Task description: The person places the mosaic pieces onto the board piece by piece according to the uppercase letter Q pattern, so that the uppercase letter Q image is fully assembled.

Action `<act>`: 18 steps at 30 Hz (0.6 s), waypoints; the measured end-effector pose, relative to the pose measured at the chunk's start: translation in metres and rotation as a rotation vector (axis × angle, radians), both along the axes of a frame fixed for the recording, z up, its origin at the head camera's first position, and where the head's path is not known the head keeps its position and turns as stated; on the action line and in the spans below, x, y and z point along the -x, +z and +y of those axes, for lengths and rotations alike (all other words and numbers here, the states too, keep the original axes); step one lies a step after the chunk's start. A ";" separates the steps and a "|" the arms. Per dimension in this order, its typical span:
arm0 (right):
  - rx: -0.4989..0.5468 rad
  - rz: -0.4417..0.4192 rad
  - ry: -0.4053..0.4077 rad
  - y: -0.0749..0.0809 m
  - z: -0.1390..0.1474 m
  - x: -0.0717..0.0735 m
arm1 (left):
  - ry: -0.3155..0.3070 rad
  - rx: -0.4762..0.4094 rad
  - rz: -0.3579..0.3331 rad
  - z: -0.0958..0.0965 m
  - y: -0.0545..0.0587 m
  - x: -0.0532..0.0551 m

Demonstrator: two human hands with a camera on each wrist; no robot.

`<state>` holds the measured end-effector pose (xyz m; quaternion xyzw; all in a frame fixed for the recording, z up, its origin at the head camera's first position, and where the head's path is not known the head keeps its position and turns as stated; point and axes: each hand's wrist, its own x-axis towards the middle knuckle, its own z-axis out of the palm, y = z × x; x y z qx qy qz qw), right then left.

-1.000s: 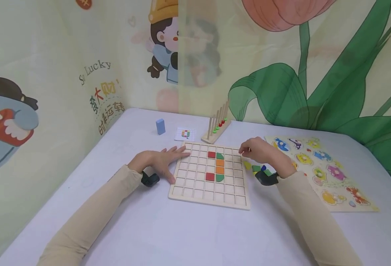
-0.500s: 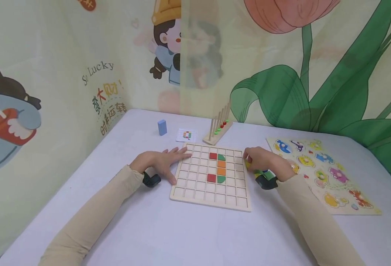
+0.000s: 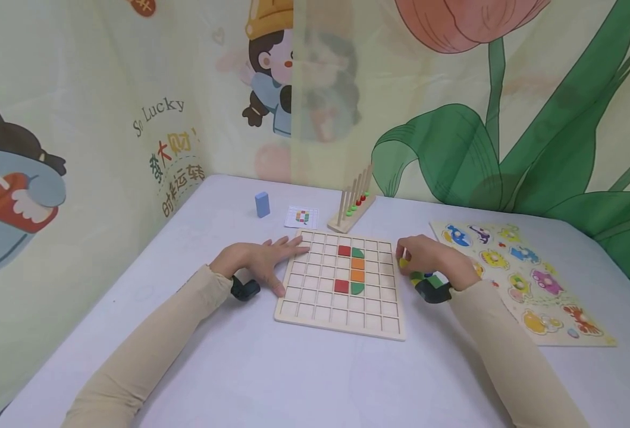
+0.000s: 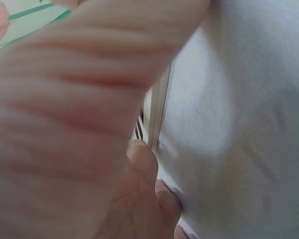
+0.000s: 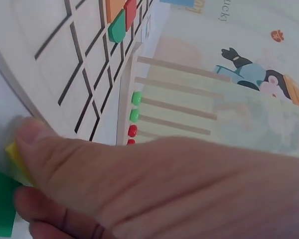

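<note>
The board held six pieces; left hand, fingers wide, touched its left edge; right hand, beside it, pinched one yellow piece.

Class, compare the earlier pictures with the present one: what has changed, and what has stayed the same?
The right hand has moved from over the board's right edge, outward and a little toward the person, to a yellow piece, which it now appears to pinch. The left hand stays at the left edge of the board, and the six coloured pieces keep their squares.
</note>
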<state>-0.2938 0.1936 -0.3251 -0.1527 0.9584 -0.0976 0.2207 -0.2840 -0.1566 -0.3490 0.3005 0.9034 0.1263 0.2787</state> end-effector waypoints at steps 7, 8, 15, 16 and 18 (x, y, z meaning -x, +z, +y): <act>0.044 0.049 0.042 0.004 0.008 0.001 | -0.001 -0.007 0.007 0.000 -0.001 0.001; 0.050 0.048 0.039 0.005 0.009 0.001 | -0.001 -0.007 0.008 0.000 0.000 0.000; 0.093 0.082 0.057 0.007 0.007 0.001 | -0.004 -0.010 0.007 0.000 0.000 0.001; 0.110 0.097 0.067 0.007 0.005 0.002 | -0.006 -0.010 0.006 0.000 0.000 0.001; 0.141 0.130 0.078 0.007 0.001 0.002 | -0.006 -0.007 0.005 0.000 0.000 0.000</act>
